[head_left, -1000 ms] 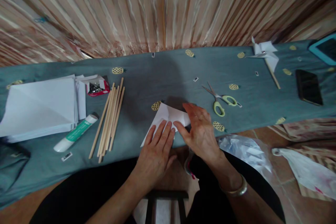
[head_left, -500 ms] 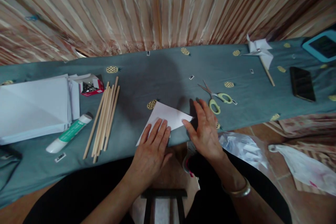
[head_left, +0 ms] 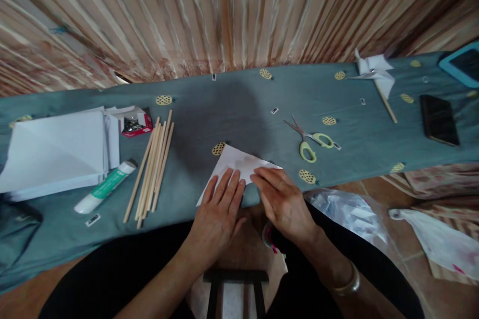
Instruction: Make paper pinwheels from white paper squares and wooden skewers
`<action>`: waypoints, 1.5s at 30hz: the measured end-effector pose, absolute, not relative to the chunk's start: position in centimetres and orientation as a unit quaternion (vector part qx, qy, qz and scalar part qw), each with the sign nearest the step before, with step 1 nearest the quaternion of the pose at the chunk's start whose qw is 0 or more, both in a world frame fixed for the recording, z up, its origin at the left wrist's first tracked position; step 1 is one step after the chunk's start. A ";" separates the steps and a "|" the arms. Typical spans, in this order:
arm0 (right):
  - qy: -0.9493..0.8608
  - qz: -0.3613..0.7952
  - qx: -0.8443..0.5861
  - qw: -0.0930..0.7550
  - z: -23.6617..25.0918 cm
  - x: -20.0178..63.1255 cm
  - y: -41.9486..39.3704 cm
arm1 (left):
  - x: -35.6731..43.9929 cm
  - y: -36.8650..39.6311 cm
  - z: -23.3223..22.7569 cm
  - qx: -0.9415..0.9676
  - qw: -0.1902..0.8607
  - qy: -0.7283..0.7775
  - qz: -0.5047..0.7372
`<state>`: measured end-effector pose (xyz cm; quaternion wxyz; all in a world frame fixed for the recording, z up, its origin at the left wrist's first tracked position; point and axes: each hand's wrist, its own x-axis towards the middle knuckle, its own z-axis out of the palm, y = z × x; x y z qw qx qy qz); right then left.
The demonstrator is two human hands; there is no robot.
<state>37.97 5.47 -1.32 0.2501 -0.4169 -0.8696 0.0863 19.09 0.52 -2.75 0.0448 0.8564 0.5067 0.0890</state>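
A folded white paper triangle (head_left: 239,160) lies on the teal cloth-covered table (head_left: 232,109) near its front edge. My left hand (head_left: 220,212) lies flat with its fingers spread on the paper's lower left part. My right hand (head_left: 282,202) presses its fingers along the paper's right lower edge. Neither hand grips anything. Green-handled scissors (head_left: 310,139) lie just to the right, apart from both hands.
To the left lie a bundle of wooden sticks (head_left: 152,165), a glue tube (head_left: 105,193), a red box of pins (head_left: 133,122) and a stack of white paper (head_left: 56,152). A paper pinwheel (head_left: 374,72), a black phone (head_left: 438,119) and a tablet (head_left: 462,62) sit far right. A plastic bag (head_left: 348,212) lies below the table edge.
My right hand has moved from beside the paper's right tip back onto its lower right edge. My left hand has stayed flat on the paper.
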 end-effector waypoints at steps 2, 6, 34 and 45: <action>-0.875 0.090 -0.413 0.236 -1.5 37.6 5.2 | 19.1 0.5 -2.7 0.856 0.049 0.508 0.088; -0.872 0.078 -0.426 0.226 -1.7 37.5 5.0 | 19.1 0.5 -2.6 0.853 0.062 0.510 0.086; -0.876 0.082 -0.425 0.213 -1.5 37.7 5.1 | 11.4 -4.9 -2.8 0.833 -0.010 0.551 0.059; -0.812 0.151 -0.483 0.289 -1.8 36.4 7.4 | 12.4 -3.0 -1.9 0.777 0.075 0.592 0.201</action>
